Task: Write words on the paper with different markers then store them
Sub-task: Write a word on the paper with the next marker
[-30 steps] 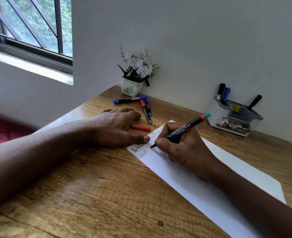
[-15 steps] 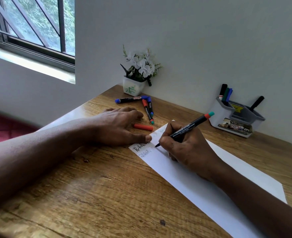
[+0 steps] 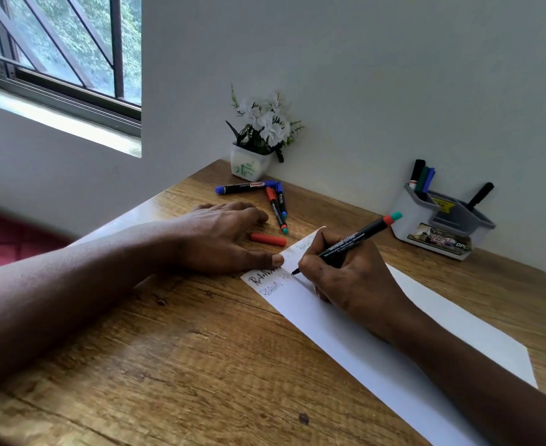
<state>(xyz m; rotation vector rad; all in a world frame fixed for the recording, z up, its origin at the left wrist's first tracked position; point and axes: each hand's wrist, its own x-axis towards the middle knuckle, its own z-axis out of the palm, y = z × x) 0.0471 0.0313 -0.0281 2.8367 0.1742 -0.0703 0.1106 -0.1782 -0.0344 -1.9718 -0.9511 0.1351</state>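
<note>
Gripping black marker (image 3: 358, 237) in right hand (image 3: 352, 278), tip on paper (image 3: 339, 339) — pinning paper's corner with left hand (image 3: 220, 236), fingers straight.

One wide-angle camera, worn on the head, looks forward and down across the brown wood-grain table (image 3: 185, 365) toward the plain white back wall (image 3: 361, 75). It sits close: the left forearm (image 3: 56, 300) and right forearm (image 3: 477, 381) enter from the near edge. The dark-barred window (image 3: 72, 53) fills the upper left, and the grey plastic marker holder (image 3: 405, 214) stands far right

Bare forearms end in a bare left hand (image 3: 220, 236) and right hand (image 3: 358, 281).
</note>
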